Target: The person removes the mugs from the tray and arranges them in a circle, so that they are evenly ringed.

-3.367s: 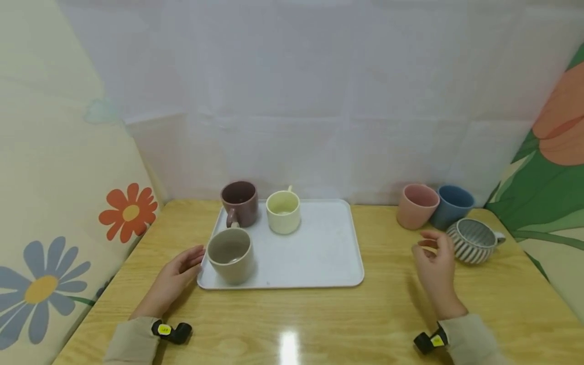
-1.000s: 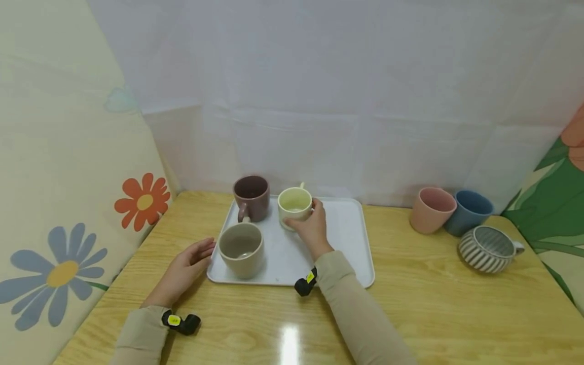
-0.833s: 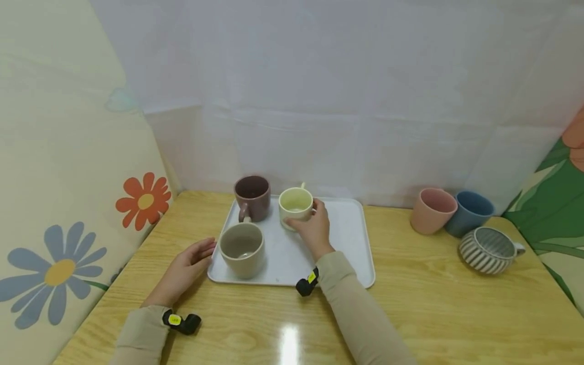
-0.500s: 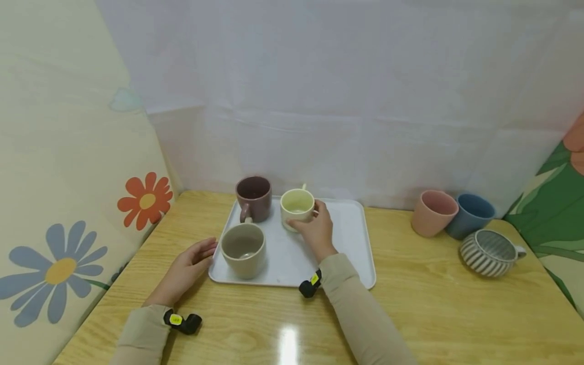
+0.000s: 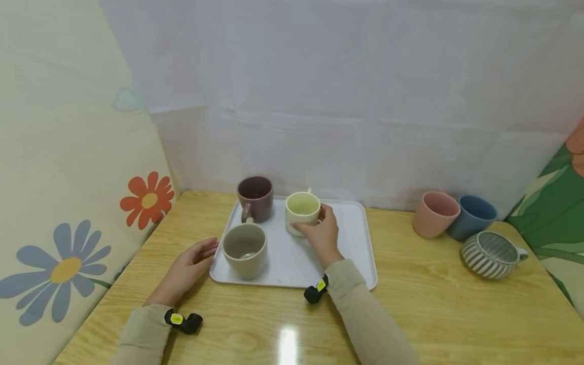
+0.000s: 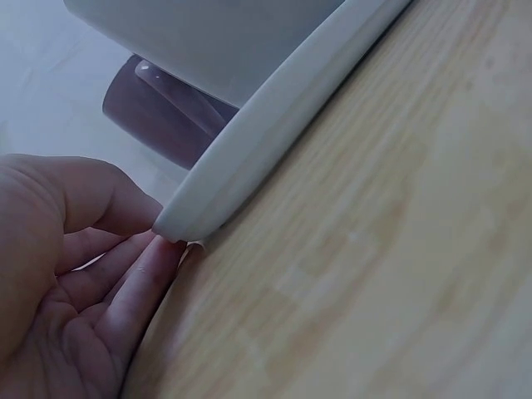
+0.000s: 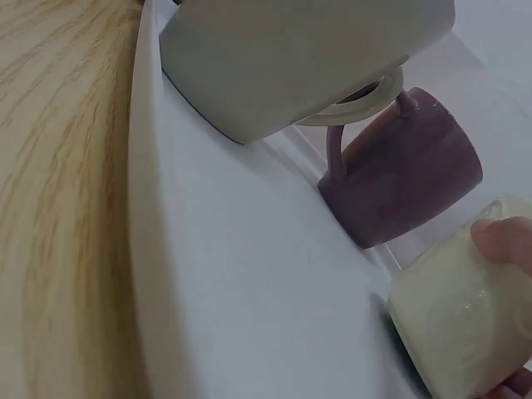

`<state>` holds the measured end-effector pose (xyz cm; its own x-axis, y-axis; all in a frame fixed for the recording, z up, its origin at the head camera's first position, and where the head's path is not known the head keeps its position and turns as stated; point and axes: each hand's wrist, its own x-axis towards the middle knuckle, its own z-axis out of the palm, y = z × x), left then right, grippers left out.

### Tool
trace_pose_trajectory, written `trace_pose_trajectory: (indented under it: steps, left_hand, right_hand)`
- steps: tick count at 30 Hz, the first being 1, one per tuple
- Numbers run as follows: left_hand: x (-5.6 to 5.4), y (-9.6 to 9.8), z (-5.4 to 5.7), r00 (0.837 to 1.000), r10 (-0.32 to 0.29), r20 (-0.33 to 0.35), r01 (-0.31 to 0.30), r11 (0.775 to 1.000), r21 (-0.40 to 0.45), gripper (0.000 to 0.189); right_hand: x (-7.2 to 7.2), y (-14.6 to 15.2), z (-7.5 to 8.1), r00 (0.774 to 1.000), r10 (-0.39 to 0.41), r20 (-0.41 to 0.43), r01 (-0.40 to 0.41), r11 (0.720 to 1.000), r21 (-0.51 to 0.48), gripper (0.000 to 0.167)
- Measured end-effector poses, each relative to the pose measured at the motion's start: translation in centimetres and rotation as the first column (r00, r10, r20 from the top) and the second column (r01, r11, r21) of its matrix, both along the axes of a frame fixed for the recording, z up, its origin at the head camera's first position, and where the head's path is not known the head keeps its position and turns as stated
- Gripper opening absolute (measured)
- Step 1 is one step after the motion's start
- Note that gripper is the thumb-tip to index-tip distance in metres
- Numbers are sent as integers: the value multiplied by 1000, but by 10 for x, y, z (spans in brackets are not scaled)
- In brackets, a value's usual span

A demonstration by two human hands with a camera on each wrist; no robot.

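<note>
Thumb and fingers of the right hand (image 5: 323, 237) grip a pale-yellow, round ceramic mug (image 5: 296, 224) upright over a white rectangular tray (image 5: 287, 266), beside a purple mug (image 5: 261, 209) and a beige mug (image 5: 246, 261), while the left hand (image 5: 188, 266) pinches the tray's left rim on the wood-grain table (image 5: 424, 309).

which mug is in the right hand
The pale yellow mug, just right of the dark purple mug: the right hand grips it, while no hand touches any other mug.
</note>
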<state>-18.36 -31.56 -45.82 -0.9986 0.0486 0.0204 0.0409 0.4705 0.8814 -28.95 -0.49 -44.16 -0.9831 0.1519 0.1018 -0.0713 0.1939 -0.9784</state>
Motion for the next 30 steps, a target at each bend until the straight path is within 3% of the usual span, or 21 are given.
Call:
trace_pose_trajectory:
  steps: [11, 20, 30]
  left_hand:
    - [1, -1, 1, 1000, -6, -2, 6, 1000, 7, 52]
    - [-2, 2, 1, 1000, -3, 12, 3, 1000, 0, 51]
    - [-1, -1, 0, 1000, 1, 18, -1, 1000, -2, 52]
  right_hand:
    - [6, 6, -2, 998, 52, -36, -51, 998, 24, 85]
    - [6, 12, -8, 999, 24, -25, -23, 1000, 16, 84]
    - [9, 21, -5, 999, 45, -5, -45, 999, 5, 82]
